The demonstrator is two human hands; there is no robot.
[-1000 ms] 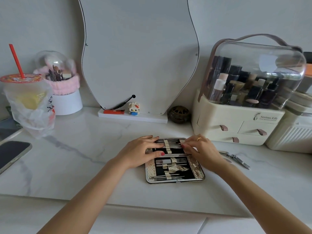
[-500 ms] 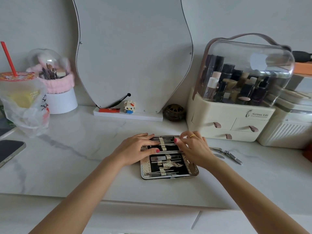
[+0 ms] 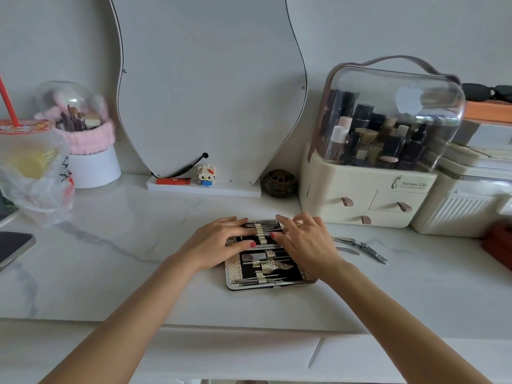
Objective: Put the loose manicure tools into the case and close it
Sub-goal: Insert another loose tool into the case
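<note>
Hands (image 3: 221, 243) on case (image 3: 277, 284), marble counter (image 3: 138, 259)

We're looking at a white marble-veined countertop (image 3: 116, 245) against a plain grey wall (image 3: 55, 37). A wavy-edged mirror (image 3: 210, 87) leans there, soft even light all round.

The light is soft and even, like daylight, and the scene is bright but not harsh. Shadows are weak; only a thin dark one lies under the case (image 3: 270, 284). The clear dome (image 3: 393, 112) of the organizer carries a white reflection, and the small dome (image 3: 69, 98) at left also has a small glare spot. The wide lens bends the picture: the counter (image 3: 124, 259) edge curves and the forearms look stretched. The plastic bag (image 3: 36, 184) at the left edge looks a little soft.
</note>
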